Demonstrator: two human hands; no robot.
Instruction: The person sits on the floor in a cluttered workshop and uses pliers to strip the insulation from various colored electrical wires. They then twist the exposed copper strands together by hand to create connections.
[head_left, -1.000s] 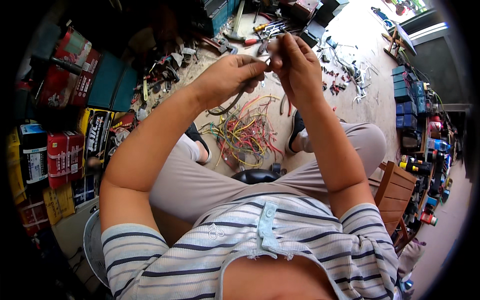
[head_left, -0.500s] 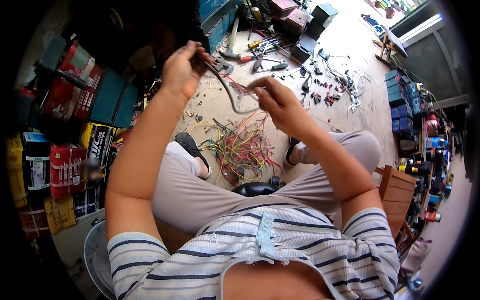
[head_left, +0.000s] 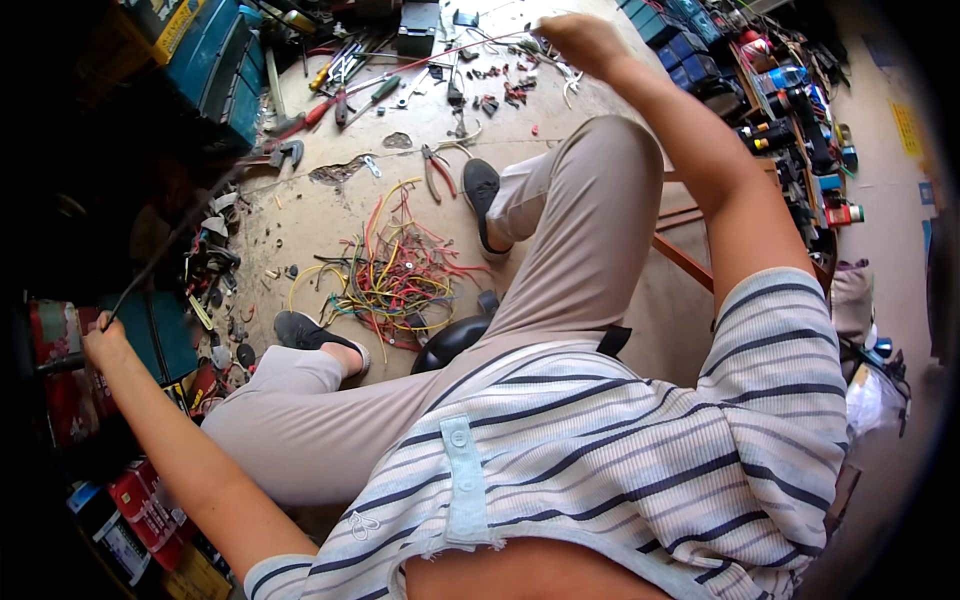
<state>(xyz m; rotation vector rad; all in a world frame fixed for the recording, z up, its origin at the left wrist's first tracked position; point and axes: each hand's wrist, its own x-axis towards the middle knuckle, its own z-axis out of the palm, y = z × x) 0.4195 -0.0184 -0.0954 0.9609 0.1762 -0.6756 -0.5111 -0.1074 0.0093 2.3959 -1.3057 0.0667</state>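
My arms are spread wide. At the far left my left hand (head_left: 107, 345) is closed on a dark grey cable (head_left: 160, 250), which slants up and to the right. At the top right my right hand (head_left: 585, 45) grips the end of a thin red wire (head_left: 470, 45), its fingers pressed together. The wire stretches left, in line with the cable; where the two meet is hard to make out. On the floor between my feet lies a tangled heap of red, yellow and black wires (head_left: 400, 275). Red-handled pliers (head_left: 440, 172) rest beyond the heap.
Screwdrivers (head_left: 370, 100), a hammer (head_left: 274, 90) and other tools lie at the far side, with dark and red scraps (head_left: 510, 90) beside them. Boxes (head_left: 150, 500) and batteries stack up on the left. A loaded shelf (head_left: 790, 110) lines the right. A black stool (head_left: 450, 340) stands between my legs.
My hands have moved far apart, the left down and left, the right up and right. The cable and red wire between them are now drawn out long. The view has turned.
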